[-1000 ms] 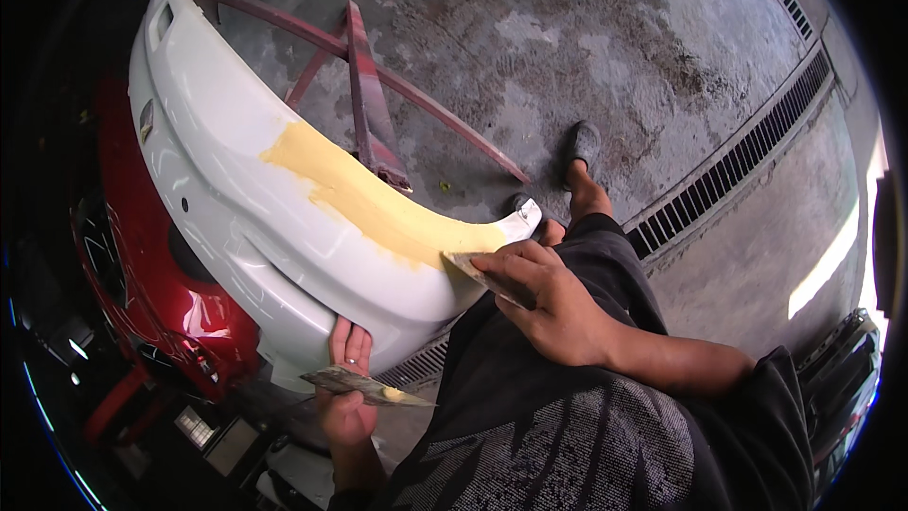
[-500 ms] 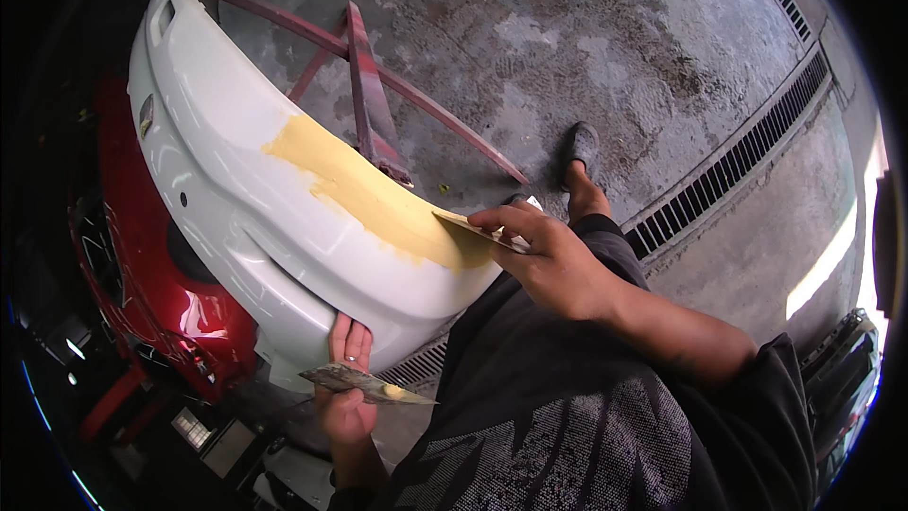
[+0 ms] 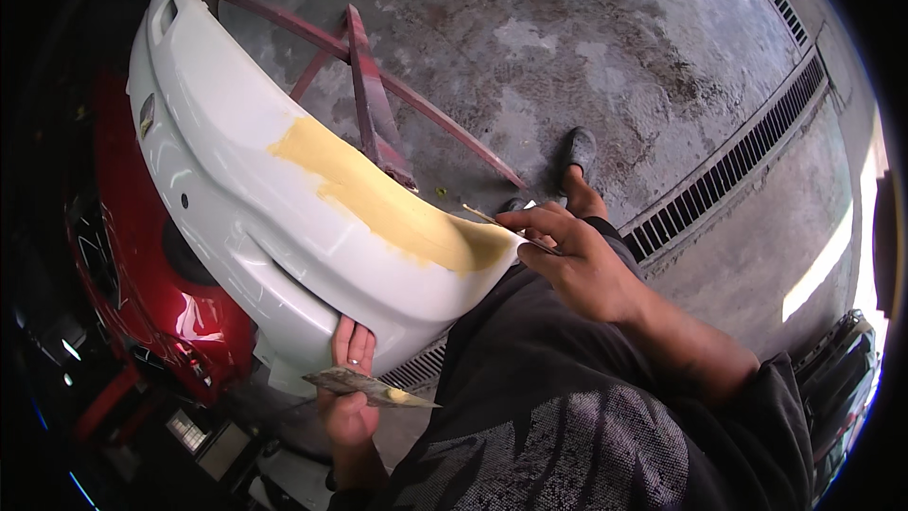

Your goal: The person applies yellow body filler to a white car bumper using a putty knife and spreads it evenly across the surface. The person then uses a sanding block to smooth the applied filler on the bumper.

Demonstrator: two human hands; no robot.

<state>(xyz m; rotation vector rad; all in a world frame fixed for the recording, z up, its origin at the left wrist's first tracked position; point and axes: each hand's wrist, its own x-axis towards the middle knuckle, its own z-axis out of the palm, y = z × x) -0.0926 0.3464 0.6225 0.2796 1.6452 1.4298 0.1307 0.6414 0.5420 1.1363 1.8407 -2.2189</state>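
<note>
A long white car bumper [image 3: 213,99] curves from the far left toward my body. Yellow filler [image 3: 383,208] is spread in a band along its upper edge, nearest me at the right end. My right hand [image 3: 591,274] pinches a thin putty spreader [image 3: 482,216], seen almost edge-on beside that end of the band. My left hand [image 3: 348,424] grips a flat mixing plate [image 3: 350,381] bearing a small yellow dab of filler. Fingers of that same hand extend past the plate and rest against the bumper's lower edge.
A reddish metal stand [image 3: 364,85] is beside and beneath the bumper. Beyond the bumper's left side sits a red car [image 3: 203,312]. A floor drain grate [image 3: 728,156] crosses the concrete at right. My foot [image 3: 581,151] is near the stand's leg.
My right hand has moved slightly right, and the spreader has come off the filler surface toward the bumper's near end. My left hand keeps its hold on the plate.
</note>
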